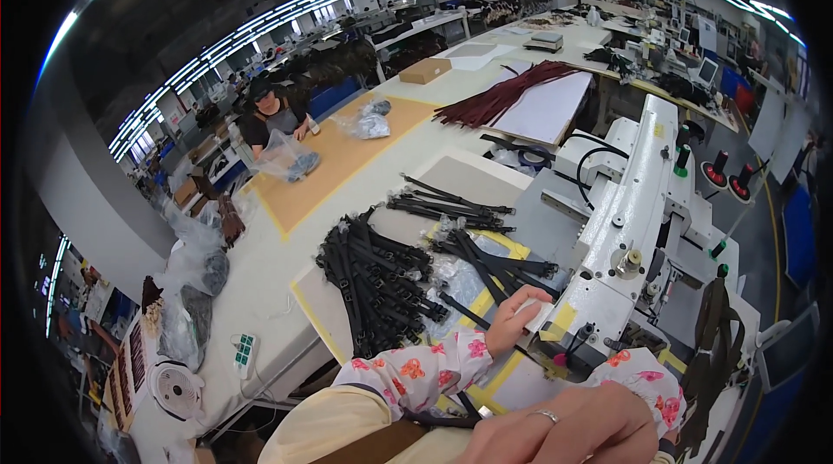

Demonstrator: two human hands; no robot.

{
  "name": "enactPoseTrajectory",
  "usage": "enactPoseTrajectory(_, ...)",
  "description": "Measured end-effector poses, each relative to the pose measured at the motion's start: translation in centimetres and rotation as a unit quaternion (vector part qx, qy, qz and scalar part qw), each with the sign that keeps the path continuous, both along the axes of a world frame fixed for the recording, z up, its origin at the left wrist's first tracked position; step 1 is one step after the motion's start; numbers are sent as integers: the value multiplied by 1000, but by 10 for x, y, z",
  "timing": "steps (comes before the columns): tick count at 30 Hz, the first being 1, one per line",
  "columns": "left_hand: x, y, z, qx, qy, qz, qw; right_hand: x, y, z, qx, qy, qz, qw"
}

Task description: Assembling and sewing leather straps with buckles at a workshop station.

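two hands show in the head view. the left hand (pixel 518 318) lies flat, fingers spread, pressing a black strap (pixel 464 311) against the bed just beside the head of the white sewing machine (pixel 625 230); it grips nothing. the right hand (pixel 568 431) sits loosely curled at the lower edge, holding nothing i can see. the risk, i judge: fingertips that near the needle area could get caught, and the heap of black straps (pixel 373 282) could snag the one being fed.

straps (pixel 382 277): black | sleeve (pixel 416 373): white (pink-orange floral) | machine (pixel 625 230): white
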State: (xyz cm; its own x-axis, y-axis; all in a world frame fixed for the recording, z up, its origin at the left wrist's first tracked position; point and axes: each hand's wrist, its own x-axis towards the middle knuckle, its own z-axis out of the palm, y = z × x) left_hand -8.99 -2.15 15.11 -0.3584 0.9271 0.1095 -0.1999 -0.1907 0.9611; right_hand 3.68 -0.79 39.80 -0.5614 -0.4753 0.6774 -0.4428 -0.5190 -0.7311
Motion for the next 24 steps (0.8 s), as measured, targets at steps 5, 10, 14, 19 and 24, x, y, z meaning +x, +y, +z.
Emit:
enactPoseTrajectory(5,-4,-1,1,-1,25,-14,1000,-25,-75,-29,-381,255,-40,888)
enactPoseTrajectory(10,-2,6,0,10,39,-8,999,-19,-95,-4,-231,125,-12,965)
enactPoseTrajectory(14,-2,12,-1,46,61,3,997,17,-83,46,-55,-96,-2,994)
enactPoseTrajectory(19,-19,11,-20,65,101,48,992,45,-138,59,-208,-379,-12,902)
enactPoseTrajectory(24,-6,16,-2,29,79,-5,996,2,-146,39,-13,-57,102,993)
